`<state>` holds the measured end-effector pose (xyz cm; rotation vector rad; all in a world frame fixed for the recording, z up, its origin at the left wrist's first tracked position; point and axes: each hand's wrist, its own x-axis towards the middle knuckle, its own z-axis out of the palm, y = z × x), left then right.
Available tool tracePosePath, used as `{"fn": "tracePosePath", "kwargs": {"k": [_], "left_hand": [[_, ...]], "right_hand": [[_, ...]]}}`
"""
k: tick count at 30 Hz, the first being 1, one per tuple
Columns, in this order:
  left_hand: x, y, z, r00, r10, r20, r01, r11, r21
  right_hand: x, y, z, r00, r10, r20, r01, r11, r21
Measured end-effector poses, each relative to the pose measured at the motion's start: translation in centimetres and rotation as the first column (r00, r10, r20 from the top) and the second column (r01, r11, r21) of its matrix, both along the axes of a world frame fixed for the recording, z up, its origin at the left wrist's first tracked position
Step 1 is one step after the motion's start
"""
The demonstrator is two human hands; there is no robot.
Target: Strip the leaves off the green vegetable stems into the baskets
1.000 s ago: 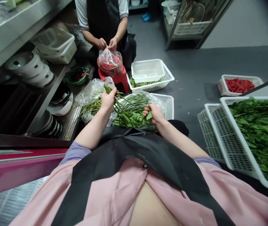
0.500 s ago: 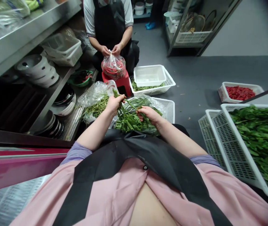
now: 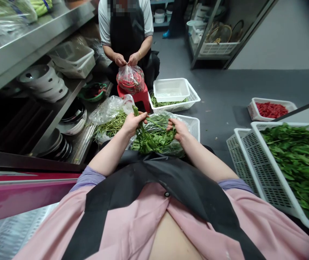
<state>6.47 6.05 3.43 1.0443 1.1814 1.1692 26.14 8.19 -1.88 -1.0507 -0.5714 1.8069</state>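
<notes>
Left hand (image 3: 132, 123) clasps a bunch of greens (image 3: 142, 139) well left of the right edge of the white basket (image 3: 198, 127); its long axis runs from stems pointing away to leaves nearest the apron (image 3: 154, 168). Right hand (image 3: 178, 129) curls, grip unclear. Stem-picking seems underway, calling for a steady left hold.

The left hand (image 3: 134, 124) partly hides the stems (image 3: 141, 140) it grips; well right of the right hand (image 3: 179, 129), the frame edge cuts off a white crate (image 3: 265, 172).
</notes>
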Motion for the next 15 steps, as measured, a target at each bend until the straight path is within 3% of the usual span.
{"fn": "tracePosePath", "kwargs": {"k": [3, 5, 6, 8, 10, 11, 13, 15], "left_hand": [[0.3, 0.0, -0.1, 0.996, -0.081, 0.044, 0.084, 0.995, -0.056], [0.4, 0.0, -0.2, 0.991, -0.122, 0.052, 0.124, 0.991, -0.053], [0.4, 0.0, -0.2, 0.989, -0.138, 0.044, 0.14, 0.989, -0.047], [0.2, 0.1, -0.1, 0.989, -0.147, 0.016, 0.147, 0.988, -0.039], [0.0, 0.3, -0.1, 0.99, -0.138, -0.014, 0.138, 0.99, -0.037], [0.0, 0.4, -0.1, 0.99, -0.136, -0.025, 0.135, 0.99, -0.037], [0.0, 0.7, -0.1, 0.989, -0.143, -0.036, 0.141, 0.989, -0.038], [0.2, 0.8, -0.2, 0.986, -0.163, -0.032, 0.161, 0.986, -0.034]], "right_hand": [[-1.5, -0.1, 0.8, 0.973, 0.222, -0.058, -0.22, 0.975, 0.029], [-2.1, 0.3, 1.4, 0.968, 0.243, -0.066, -0.237, 0.967, 0.094], [-2.2, 0.8, 1.7, 0.982, 0.179, -0.067, -0.171, 0.979, 0.114], [-1.4, 2.1, 2.4, 0.996, -0.078, -0.039, 0.082, 0.991, 0.109], [-0.2, 3.4, 3.0, 0.938, -0.347, 0.002, 0.345, 0.932, 0.109], [0.5, 3.8, 3.3, 0.909, -0.416, 0.017, 0.411, 0.904, 0.119], [1.2, 3.7, 3.6, 0.93, -0.365, 0.046, 0.353, 0.921, 0.166], [1.1, 2.7, 3.6, 0.986, -0.126, 0.111, 0.101, 0.973, 0.21]]}}
